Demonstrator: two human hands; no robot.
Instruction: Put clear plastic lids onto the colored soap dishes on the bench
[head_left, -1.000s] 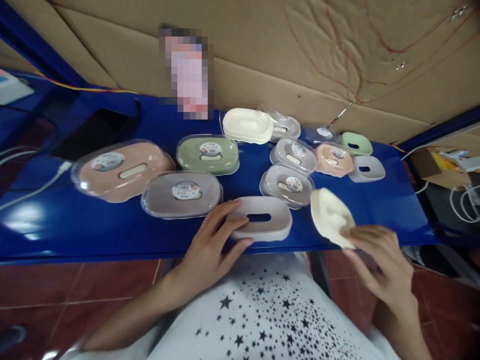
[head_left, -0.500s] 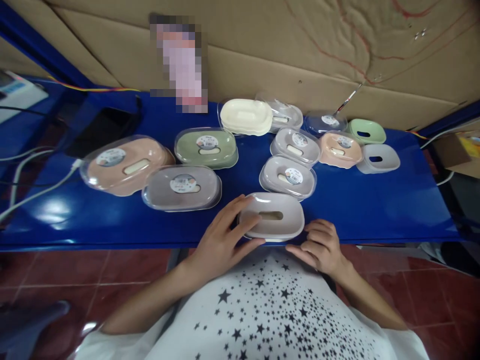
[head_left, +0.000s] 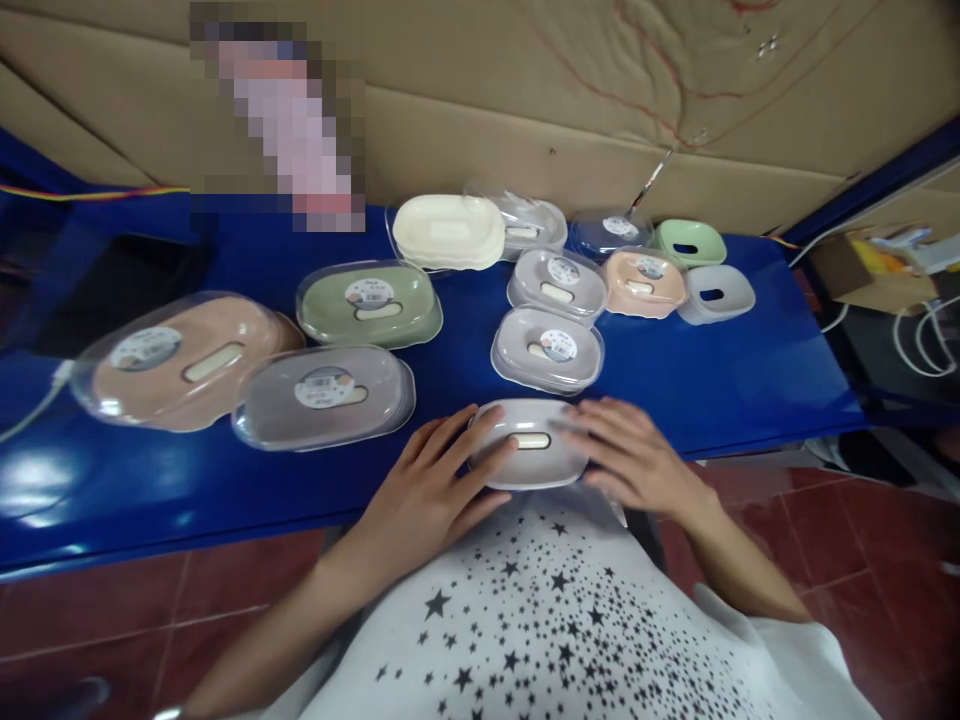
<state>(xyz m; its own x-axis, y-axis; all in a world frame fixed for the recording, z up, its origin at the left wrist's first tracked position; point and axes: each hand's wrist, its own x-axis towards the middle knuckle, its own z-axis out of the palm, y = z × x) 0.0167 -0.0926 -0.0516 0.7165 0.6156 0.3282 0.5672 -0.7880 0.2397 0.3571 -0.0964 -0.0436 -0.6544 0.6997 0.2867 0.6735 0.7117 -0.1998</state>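
Observation:
A light grey oval dish (head_left: 532,465) lies at the table's front edge, with a cream insert (head_left: 531,441) showing in its middle slot. My left hand (head_left: 442,475) rests on the dish's left side, fingers apart, fingertips reaching over its rim. On the right side, my right hand (head_left: 637,455) has its spread fingers on or just over the rim. Just behind stands a grey dish under a clear lid (head_left: 547,348). Left of my left hand is a larger lidded grey dish (head_left: 324,397).
Lidded peach (head_left: 187,360) and green (head_left: 369,303) dishes stand at the left. Cream trays (head_left: 448,232), a small lidded peach dish (head_left: 645,283), a green cup (head_left: 691,243) and a grey cup (head_left: 716,294) stand behind. A cardboard box (head_left: 862,270) is at the right.
The slot of the front dish now shows a cream insert. My right hand has opened from a curl and moved onto the dish's right side. The view has shifted right.

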